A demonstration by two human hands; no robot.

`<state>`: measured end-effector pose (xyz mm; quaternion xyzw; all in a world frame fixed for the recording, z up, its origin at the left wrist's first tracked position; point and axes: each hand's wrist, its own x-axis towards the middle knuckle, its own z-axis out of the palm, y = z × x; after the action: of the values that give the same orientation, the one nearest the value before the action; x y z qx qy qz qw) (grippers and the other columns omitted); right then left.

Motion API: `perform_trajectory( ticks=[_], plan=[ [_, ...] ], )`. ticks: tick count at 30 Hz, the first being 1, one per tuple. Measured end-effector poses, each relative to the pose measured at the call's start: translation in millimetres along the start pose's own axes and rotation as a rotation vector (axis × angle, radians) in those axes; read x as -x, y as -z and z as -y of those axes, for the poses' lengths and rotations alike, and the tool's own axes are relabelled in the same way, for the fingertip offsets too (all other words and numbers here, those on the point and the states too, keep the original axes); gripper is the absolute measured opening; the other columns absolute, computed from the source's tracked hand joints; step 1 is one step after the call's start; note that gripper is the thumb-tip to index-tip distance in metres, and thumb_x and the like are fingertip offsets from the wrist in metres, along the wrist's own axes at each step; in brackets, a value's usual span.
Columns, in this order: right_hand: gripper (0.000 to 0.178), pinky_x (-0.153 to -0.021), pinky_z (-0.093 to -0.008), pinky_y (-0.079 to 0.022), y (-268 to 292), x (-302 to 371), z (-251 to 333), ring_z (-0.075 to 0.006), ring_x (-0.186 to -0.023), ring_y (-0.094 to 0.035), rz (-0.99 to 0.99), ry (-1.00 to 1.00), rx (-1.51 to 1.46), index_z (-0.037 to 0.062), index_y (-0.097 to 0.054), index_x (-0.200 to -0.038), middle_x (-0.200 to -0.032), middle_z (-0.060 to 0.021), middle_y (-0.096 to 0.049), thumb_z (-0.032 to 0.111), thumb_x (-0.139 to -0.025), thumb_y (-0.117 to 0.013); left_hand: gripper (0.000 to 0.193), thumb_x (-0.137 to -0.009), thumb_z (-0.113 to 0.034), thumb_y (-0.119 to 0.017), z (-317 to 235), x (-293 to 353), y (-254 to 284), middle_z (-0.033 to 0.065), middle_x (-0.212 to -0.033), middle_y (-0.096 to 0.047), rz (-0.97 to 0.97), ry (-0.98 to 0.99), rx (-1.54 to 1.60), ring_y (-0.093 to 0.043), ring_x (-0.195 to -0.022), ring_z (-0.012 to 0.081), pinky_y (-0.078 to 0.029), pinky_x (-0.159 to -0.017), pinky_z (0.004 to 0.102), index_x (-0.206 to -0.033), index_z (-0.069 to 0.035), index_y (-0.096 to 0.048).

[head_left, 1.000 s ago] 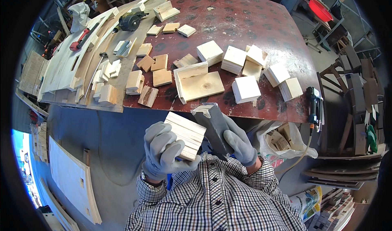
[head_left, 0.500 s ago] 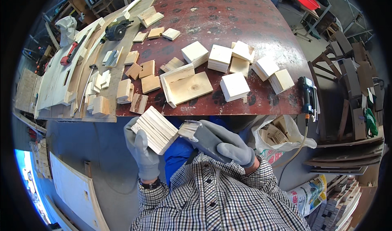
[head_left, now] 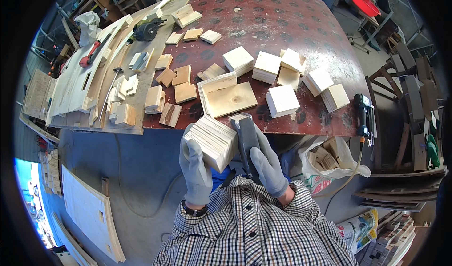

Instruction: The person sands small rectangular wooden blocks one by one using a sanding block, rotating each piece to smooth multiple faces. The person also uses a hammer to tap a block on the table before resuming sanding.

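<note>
Workshop table [head_left: 301, 26] carries scattered blocks. Left hand [head_left: 195, 165], fingers wrapped, grips a stacked wood block [head_left: 215, 141] off the near edge; right hand [head_left: 261, 160] clasps a sanding block [head_left: 246, 136] against it. Sanding appears under way; steady pressure is needed next.

**Worn red surface strewn with cut wood**

The reddish-brown surface [head_left: 282, 26], scuffed and spotted, carries many square wooden blocks [head_left: 282, 101] spread across its middle and right. Near its front edge lies a shallow open wooden box [head_left: 228, 96]. Smaller brown offcuts [head_left: 181, 75] lie to the left. Long pale boards [head_left: 80, 82] cover the left side, bearing a black power tool [head_left: 146, 29] and a red-handled tool [head_left: 94, 53]. A dark power tool [head_left: 362, 113] sits at the right edge.
</note>
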<state>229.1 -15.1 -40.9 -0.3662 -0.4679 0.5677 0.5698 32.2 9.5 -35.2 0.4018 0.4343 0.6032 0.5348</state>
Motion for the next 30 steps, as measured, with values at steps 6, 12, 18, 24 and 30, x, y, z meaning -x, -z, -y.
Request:
perform_trajectory(
  ticks=[6,12,18,24,30],
  plan=[
    [0.065,-0.128,-0.0383,-0.029,11.0,-10.8,-7.9,-0.0265,-0.156,-0.039,-0.300,0.001,0.160,-0.0041,-0.028,-0.169,-0.169,-0.0201,-0.039,0.025,-0.115,-0.049,0.072,-0.109,-0.042,-0.066,-11.3,11.8,-17.0,0.0152,-0.155,-0.048,0.236,-0.233,-0.678,-0.047,-0.142,0.0301,-0.038,-0.122,0.0448,-0.160,0.002,-0.043],
    [0.068,-0.127,-0.0366,-0.030,21.2,-8.0,1.6,-0.0239,-0.152,-0.043,-0.189,-0.018,-0.075,-0.0053,-0.026,-0.170,-0.167,-0.0184,-0.043,0.029,-0.114,-0.047,0.101,-0.083,-0.048,-0.094,4.3,-4.9,-19.4,0.0216,-0.149,-0.048,0.251,-0.505,-0.628,-0.045,-0.146,0.0329,-0.043,-0.119,0.0471,-0.152,0.001,-0.039],
    [0.071,-0.127,-0.0382,-0.031,14.5,0.8,5.0,-0.0269,-0.153,-0.043,-0.216,-0.022,-0.081,-0.0061,-0.026,-0.169,-0.167,-0.0215,-0.042,0.030,-0.113,-0.049,0.113,-0.091,-0.039,-0.090,-8.8,-7.2,-26.0,0.0204,-0.155,-0.049,0.384,-0.526,-0.554,-0.061,-0.134,0.0273,-0.055,-0.110,0.0377,-0.169,0.002,-0.019],
    [0.074,-0.126,-0.0419,-0.030,8.7,11.8,15.6,-0.0304,-0.146,-0.047,-0.120,0.279,0.317,-0.0077,-0.030,-0.167,-0.161,-0.0227,-0.044,0.029,-0.108,-0.056,0.116,-0.086,-0.049,-0.092,-14.1,-14.5,-17.4,0.0184,-0.151,-0.055,0.198,0.016,-0.277,-0.062,-0.134,0.0265,-0.056,-0.110,0.0401,-0.166,0.004,-0.027],
    [0.066,-0.123,-0.0335,-0.037,21.7,-19.8,-22.6,-0.0220,-0.145,-0.050,-0.162,-0.152,-0.152,-0.0039,-0.032,-0.168,-0.161,-0.0178,-0.049,0.028,-0.115,-0.053,0.120,-0.085,-0.060,-0.089,-15.3,3.6,-10.6,0.0199,-0.154,-0.050,0.419,-0.196,-0.279,-0.058,-0.139,0.0279,-0.052,-0.114,0.0417,-0.163,0.007,-0.030]
  ],
)
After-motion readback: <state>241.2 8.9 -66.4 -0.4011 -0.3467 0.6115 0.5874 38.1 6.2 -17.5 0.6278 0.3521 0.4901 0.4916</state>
